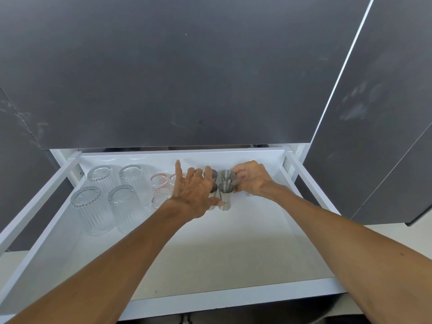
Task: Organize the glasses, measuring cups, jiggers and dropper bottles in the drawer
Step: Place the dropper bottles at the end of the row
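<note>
Several ribbed glasses (100, 206) stand upside down at the left of the open white drawer (210, 298). Clear measuring cups (160, 190) with red marks sit to their right, partly hidden by my left hand. Steel jiggers (226, 195) stand in a tight cluster at the middle back. My left hand (194, 190) rests against the cluster's left side with fingers spread and the thumb at the front jigger's base. My right hand (251, 178) curls at the cluster's right side, and its fingers and thumb close around a dark grey jigger (237, 182). No dropper bottle is in view.
The drawer's floor (222, 249) is bare white from the middle to the front edge and on the right. Dark grey cabinet fronts (187, 78) rise behind the drawer. White side rails (311, 183) run along both sides.
</note>
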